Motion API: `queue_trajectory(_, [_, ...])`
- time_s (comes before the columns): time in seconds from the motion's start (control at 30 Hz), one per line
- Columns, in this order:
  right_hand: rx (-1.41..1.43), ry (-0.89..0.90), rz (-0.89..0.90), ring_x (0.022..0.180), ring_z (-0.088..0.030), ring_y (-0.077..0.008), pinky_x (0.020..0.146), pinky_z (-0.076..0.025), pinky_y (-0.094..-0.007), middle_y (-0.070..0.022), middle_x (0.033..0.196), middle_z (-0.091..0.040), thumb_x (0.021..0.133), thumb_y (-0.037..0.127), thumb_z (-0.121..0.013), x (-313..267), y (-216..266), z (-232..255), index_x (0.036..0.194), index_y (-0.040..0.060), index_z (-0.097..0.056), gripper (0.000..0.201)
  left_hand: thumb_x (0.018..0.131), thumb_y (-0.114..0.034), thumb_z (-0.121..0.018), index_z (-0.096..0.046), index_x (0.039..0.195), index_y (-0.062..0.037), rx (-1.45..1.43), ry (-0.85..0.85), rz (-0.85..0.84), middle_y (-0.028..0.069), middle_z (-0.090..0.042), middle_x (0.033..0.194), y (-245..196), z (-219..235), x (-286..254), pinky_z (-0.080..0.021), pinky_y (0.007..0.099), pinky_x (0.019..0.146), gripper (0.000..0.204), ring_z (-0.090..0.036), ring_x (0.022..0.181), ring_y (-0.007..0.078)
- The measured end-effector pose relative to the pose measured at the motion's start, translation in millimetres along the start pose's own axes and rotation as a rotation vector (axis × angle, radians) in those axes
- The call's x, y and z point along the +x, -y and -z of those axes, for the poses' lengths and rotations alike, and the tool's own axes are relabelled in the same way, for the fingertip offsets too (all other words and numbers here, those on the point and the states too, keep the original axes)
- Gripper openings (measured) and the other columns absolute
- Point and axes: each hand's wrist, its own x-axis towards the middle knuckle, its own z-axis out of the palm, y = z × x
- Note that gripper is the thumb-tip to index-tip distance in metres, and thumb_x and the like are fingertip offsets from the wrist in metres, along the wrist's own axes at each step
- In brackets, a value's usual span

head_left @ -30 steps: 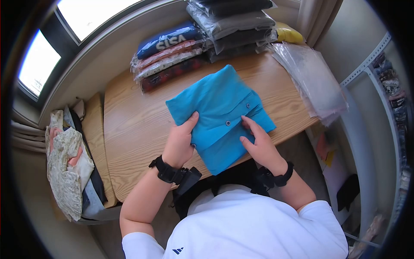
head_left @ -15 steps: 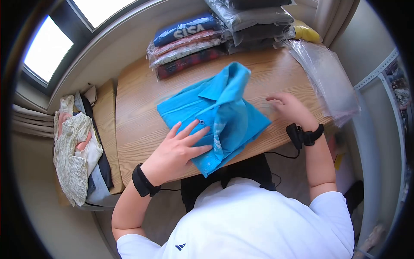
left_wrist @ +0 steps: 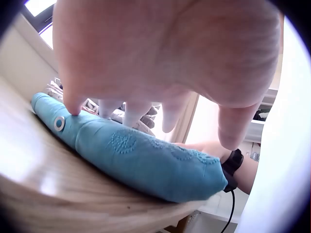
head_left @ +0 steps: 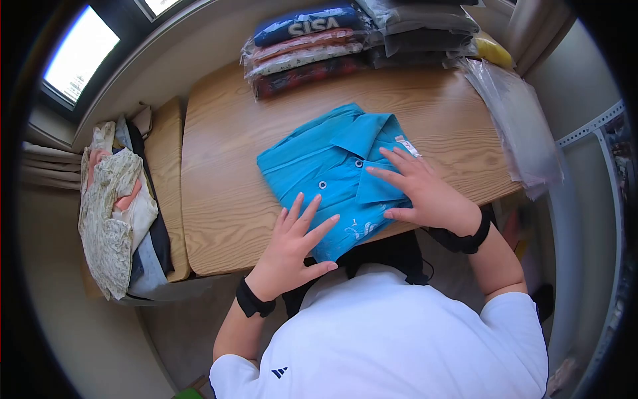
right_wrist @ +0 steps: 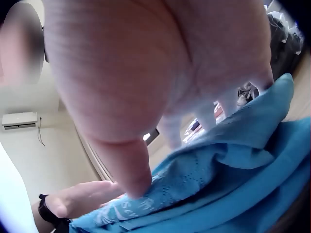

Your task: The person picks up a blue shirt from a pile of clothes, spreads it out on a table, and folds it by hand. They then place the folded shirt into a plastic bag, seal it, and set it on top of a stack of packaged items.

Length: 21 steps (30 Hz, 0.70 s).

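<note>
A folded blue shirt [head_left: 302, 159] lies on the wooden table, its collar [head_left: 365, 136] and two buttons facing up. White lettering shows near its front corner, and a small white label [head_left: 407, 145] sticks out on the right. My left hand [head_left: 292, 243] spreads its fingers over the shirt's front left edge. Over the right part, beside the collar, my right hand [head_left: 432, 193] has straight, spread fingers. In the left wrist view the fingertips are right at the shirt's top surface [left_wrist: 141, 145]. The right wrist view shows the thumb against the patterned cloth [right_wrist: 184, 179].
Bagged folded clothes [head_left: 306, 50] are stacked at the back, beside a taller pile of grey and black bagged garments [head_left: 425, 33]. Clear plastic bags [head_left: 515, 120] hang over the table's right edge. Loose clothes [head_left: 113, 219] lie on the left.
The shirt has been turned over in part, so its collar and label now face up, and it lies flatter. My right hand, off the shirt half a second ago, is back over it.
</note>
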Motion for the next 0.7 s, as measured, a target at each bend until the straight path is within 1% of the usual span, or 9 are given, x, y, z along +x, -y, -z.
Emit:
queue_trajectory(0.1, [-0.113,0.171,0.033,0.136,-0.026,-0.0363,0.108,-0.021,-0.0552,-0.0177,0.146,-0.031,0.073,0.034,-0.074,7,-20,-25,0.14,0.024,-0.038,0.077,0.07,-0.042,-0.075,-0.044,0.137,-0.0203,0.141,0.057,0.006,0.0193,-0.018,0.15,1,-19,0,-0.014,0.0639,0.105,0.077,-0.009,0.138,0.0457])
queue_trajectory(0.23, [-0.148,0.137,-0.026,0.136,-0.027,-0.0369,0.109,-0.02,-0.0523,-0.0176,0.146,-0.031,0.075,0.035,-0.072,0,-22,-15,0.14,0.0204,-0.038,0.074,0.067,-0.039,-0.079,-0.04,0.139,-0.0212,0.196,0.106,0.073,0.0222,-0.012,0.151,-2,-29,1,-0.011,0.0658,0.105,0.084,-0.005,0.138,0.0477])
queue_trajectory(0.3, [0.247,0.053,-0.001,0.136,-0.025,-0.0359,0.11,-0.019,-0.0501,-0.0177,0.147,-0.03,0.079,0.035,-0.068,-10,-32,-1,0.14,0.0149,-0.037,0.071,0.066,-0.035,-0.08,-0.041,0.138,-0.0191,0.198,0.113,0.082,0.0233,-0.011,0.151,-4,-27,2,-0.013,0.0658,0.105,0.084,-0.004,0.138,0.0485])
queue_trajectory(0.37, [0.259,-0.11,-0.014,0.134,-0.031,-0.0344,0.108,-0.027,-0.0439,-0.02,0.143,-0.036,0.084,0.031,-0.064,-20,-61,11,0.135,0.0102,-0.045,0.058,0.065,-0.033,-0.08,-0.044,0.137,-0.0183,0.178,0.103,0.099,0.0231,-0.012,0.151,-6,-28,3,-0.014,0.0655,0.105,0.082,-0.005,0.138,0.0483])
queue_trajectory(0.43, [0.369,-0.214,-0.497,0.122,-0.048,-0.032,0.1,-0.038,-0.0381,-0.0202,0.13,-0.051,0.085,0.028,-0.063,-39,-90,34,0.126,0.0046,-0.053,0.048,0.064,-0.032,-0.08,-0.045,0.136,-0.018,0.179,0.097,0.076,0.0229,-0.013,0.151,-4,-27,6,-0.014,0.0654,0.105,0.082,-0.006,0.138,0.0482])
queue_trajectory(0.5, [0.549,-0.374,-0.769,0.106,-0.059,-0.0311,0.092,-0.045,-0.037,-0.0182,0.115,-0.061,0.085,0.023,-0.062,-64,-138,42,0.119,0.0019,-0.057,0.041,0.064,-0.031,-0.08,-0.045,0.136,-0.0178,0.175,0.094,0.075,0.0227,-0.014,0.15,-3,-24,9,-0.014,0.0653,0.105,0.081,-0.006,0.138,0.0482])
queue_trajectory(0.6, [0.339,-0.453,-0.881,0.103,-0.06,-0.0312,0.09,-0.047,-0.0372,-0.018,0.113,-0.062,0.081,0.02,-0.063,-104,-188,55,0.116,0.0022,-0.059,0.04,0.063,-0.029,-0.081,-0.045,0.136,-0.018,0.166,0.121,0.081,0.0226,-0.016,0.15,-3,-18,16,-0.016,0.0653,0.104,0.082,-0.009,0.137,0.0485])
queue_trajectory(0.67, [-0.172,-0.582,-1.093,0.099,-0.061,-0.0332,0.087,-0.048,-0.0387,-0.0183,0.106,-0.064,0.078,0.015,-0.062,-120,-197,56,0.11,0.0023,-0.062,0.035,0.063,-0.029,-0.08,-0.045,0.136,-0.0181,0.164,0.114,0.075,0.0228,-0.016,0.15,-4,-17,24,-0.017,0.0652,0.104,0.082,-0.009,0.137,0.0484])
queue_trajectory(0.7, [-0.174,-0.588,-1.099,0.099,-0.061,-0.0332,0.087,-0.048,-0.0387,-0.0183,0.106,-0.064,0.078,0.015,-0.062,-125,-201,53,0.11,0.0023,-0.062,0.035,0.063,-0.029,-0.08,-0.045,0.136,-0.0181,0.166,0.109,0.074,0.023,-0.017,0.15,-4,-17,28,-0.017,0.0651,0.104,0.081,-0.01,0.137,0.0483])
